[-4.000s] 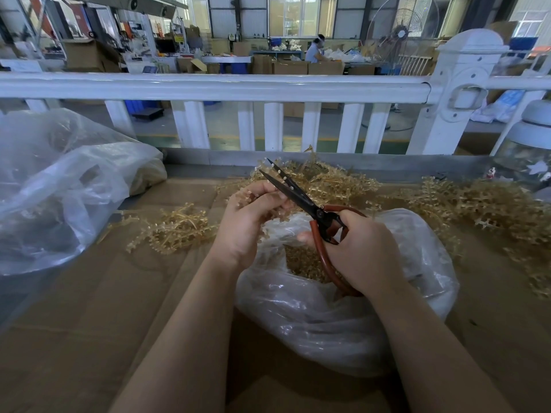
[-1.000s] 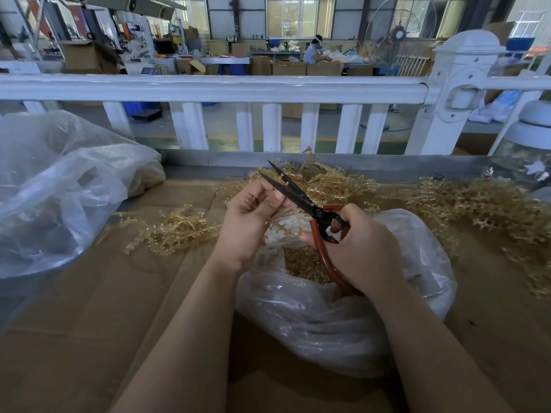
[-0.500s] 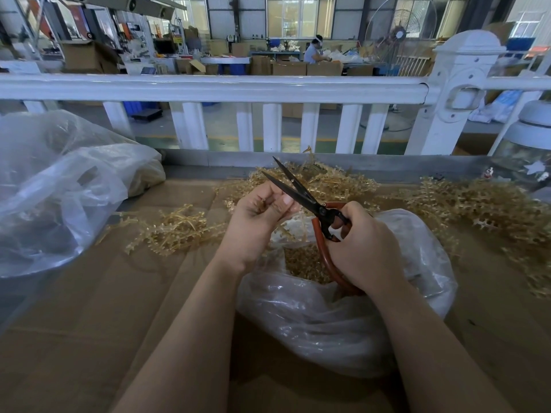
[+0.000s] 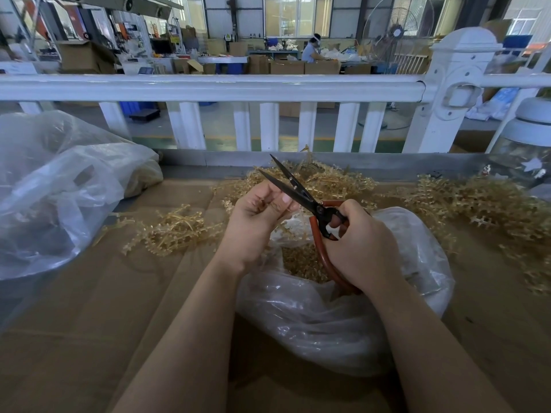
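Observation:
My right hand (image 4: 354, 248) grips black scissors (image 4: 293, 187) by their red handles, blades parted and pointing up-left. My left hand (image 4: 258, 214) pinches a small gold plastic piece right beside the blades; the piece is mostly hidden by my fingers. Both hands hover over an open clear plastic bag (image 4: 343, 317) that holds several small gold cut pieces (image 4: 301, 260).
Piles of gold plastic sprue strips lie on the cardboard-covered table: one at the left (image 4: 176, 231), one behind the hands (image 4: 328, 180), one at the right (image 4: 483, 204). A large clear bag (image 4: 56, 189) sits at the left. A white railing (image 4: 208, 87) borders the far edge.
The scissor blades have opened a little wider and tilted slightly. My left hand has shifted its pinch on the gold piece at the blades. Both hands stay over the bag.

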`<state>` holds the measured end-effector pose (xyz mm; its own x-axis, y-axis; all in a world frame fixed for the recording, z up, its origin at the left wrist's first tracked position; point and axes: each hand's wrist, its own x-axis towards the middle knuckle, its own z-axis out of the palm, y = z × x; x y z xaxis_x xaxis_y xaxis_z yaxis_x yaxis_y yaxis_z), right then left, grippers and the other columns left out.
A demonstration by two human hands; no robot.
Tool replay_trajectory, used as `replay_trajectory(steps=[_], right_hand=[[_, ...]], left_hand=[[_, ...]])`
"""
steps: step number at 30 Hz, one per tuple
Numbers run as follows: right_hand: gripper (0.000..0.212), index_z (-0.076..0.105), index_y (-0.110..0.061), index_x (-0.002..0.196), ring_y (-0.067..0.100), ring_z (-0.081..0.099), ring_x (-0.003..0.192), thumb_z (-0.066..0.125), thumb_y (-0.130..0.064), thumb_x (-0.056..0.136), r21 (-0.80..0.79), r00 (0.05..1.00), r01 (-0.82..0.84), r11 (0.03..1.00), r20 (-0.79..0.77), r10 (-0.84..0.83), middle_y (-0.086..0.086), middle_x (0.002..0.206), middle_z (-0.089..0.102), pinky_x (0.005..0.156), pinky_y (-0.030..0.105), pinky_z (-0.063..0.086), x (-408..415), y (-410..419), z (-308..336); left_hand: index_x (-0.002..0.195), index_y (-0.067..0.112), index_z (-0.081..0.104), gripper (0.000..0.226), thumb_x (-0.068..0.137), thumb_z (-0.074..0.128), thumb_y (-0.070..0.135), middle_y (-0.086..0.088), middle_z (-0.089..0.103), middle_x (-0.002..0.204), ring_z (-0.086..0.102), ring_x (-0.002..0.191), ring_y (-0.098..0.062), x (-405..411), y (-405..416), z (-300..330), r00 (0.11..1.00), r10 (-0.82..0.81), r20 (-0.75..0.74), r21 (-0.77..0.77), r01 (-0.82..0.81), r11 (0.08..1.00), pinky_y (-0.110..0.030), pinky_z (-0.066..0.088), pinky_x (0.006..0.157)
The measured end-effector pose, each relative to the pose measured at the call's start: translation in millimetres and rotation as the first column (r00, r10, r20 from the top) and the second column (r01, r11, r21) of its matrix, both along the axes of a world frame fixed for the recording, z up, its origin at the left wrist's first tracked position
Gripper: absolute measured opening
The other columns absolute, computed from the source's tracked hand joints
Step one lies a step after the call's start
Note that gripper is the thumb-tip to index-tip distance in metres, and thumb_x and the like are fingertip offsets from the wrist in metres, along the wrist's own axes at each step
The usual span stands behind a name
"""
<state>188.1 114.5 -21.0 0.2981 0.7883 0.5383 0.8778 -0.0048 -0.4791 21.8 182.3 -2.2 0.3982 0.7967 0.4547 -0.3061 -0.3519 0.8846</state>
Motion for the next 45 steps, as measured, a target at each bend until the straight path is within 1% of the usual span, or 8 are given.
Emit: replay_trajectory(steps=[4,9,18,23,28,33,40,45], right_hand=[[0.034,0.046,-0.029,0.079,0.001,0.053,0.059,0.068,-0.054,0.083,0.014,1.0,-0.017,1.0,-0.008,0.017,-0.018,0.065,0.055,0.049,0.016,0.035,-1.0,-1.1,1.0],[0.036,0.043,-0.03,0.074,0.003,0.051,0.056,0.051,-0.064,0.076,0.035,0.998,-0.048,0.998,-0.048,0.049,-0.016,0.062,0.053,0.049,0.018,0.034,-3.2,-3.3,4.4],[0.036,0.044,-0.028,0.071,0.008,0.056,0.057,0.054,-0.063,0.076,0.041,0.995,-0.063,0.997,-0.08,0.067,-0.011,0.062,0.056,0.05,0.024,0.045,-3.7,-2.3,3.8],[0.034,0.041,-0.031,0.072,0.004,0.053,0.059,0.057,-0.06,0.078,0.025,0.995,-0.066,0.997,-0.076,0.068,-0.014,0.064,0.055,0.05,0.021,0.036,-2.5,-1.6,3.3],[0.04,0.047,-0.027,0.077,0.006,0.056,0.06,0.048,-0.067,0.076,0.043,0.995,-0.058,0.997,-0.074,0.061,-0.014,0.066,0.056,0.051,0.021,0.041,-2.7,-2.4,3.8],[0.036,0.041,-0.03,0.073,0.004,0.053,0.057,0.051,-0.065,0.076,0.04,0.997,-0.045,0.998,-0.062,0.048,-0.014,0.063,0.054,0.049,0.021,0.035,-3.8,-4.0,6.1],[0.04,0.038,-0.031,0.072,0.002,0.047,0.052,0.073,-0.046,0.084,0.03,1.0,0.007,1.0,-0.006,-0.007,-0.014,0.059,0.05,0.048,0.018,0.027,-4.4,-5.6,7.8],[0.038,0.04,-0.029,0.071,0.003,0.047,0.052,0.074,-0.042,0.085,0.013,1.0,0.019,1.0,-0.023,-0.019,-0.013,0.059,0.05,0.048,0.019,0.028,-5.6,-5.7,9.8]], left_hand=[[0.104,0.0,0.061,0.013,0.098,0.05,0.001,-0.001,0.067,0.09,0.063,0.09,-0.017,0.3,-1.0,1.8,1.0,-0.006,-0.001,-0.014,0.006,1.0,-0.032,0.051,0.088],[0.108,-0.006,0.059,0.015,0.098,0.049,0.001,-0.012,0.06,0.093,0.057,0.092,-0.025,2.4,-2.6,3.2,1.0,0.006,0.013,-0.031,-0.005,1.0,-0.041,0.048,0.094],[0.092,0.01,0.06,0.011,0.096,0.051,0.004,0.003,0.061,0.082,0.058,0.081,-0.009,0.5,-2.8,3.9,0.999,-0.026,0.025,-0.052,0.027,0.998,-0.024,0.05,0.083],[0.092,0.01,0.061,0.013,0.098,0.052,0.004,0.005,0.062,0.079,0.059,0.081,-0.009,-2.4,-0.1,1.7,0.999,-0.029,-0.027,-0.011,0.028,1.0,-0.024,0.05,0.084],[0.088,0.013,0.062,0.017,0.097,0.052,0.002,0.009,0.064,0.077,0.062,0.08,-0.006,-2.0,0.9,-0.4,0.997,-0.049,-0.067,-0.001,0.049,0.999,-0.02,0.051,0.082],[0.089,0.014,0.063,0.016,0.097,0.053,0.004,0.008,0.065,0.078,0.062,0.082,-0.006,-3.9,2.8,-1.5,0.995,-0.076,-0.067,0.004,0.077,0.997,-0.019,0.051,0.082],[0.089,0.013,0.062,0.014,0.098,0.054,0.005,0.01,0.064,0.078,0.062,0.082,-0.005,-4.9,2.6,-1.6,0.995,-0.078,-0.067,0.004,0.079,0.997,-0.019,0.05,0.083],[0.083,0.027,0.068,0.03,0.097,0.054,0.005,0.011,0.064,0.077,0.061,0.082,-0.006,-3.4,-0.1,1.6,0.996,-0.063,-0.057,-0.007,0.063,0.998,-0.022,0.051,0.085]])
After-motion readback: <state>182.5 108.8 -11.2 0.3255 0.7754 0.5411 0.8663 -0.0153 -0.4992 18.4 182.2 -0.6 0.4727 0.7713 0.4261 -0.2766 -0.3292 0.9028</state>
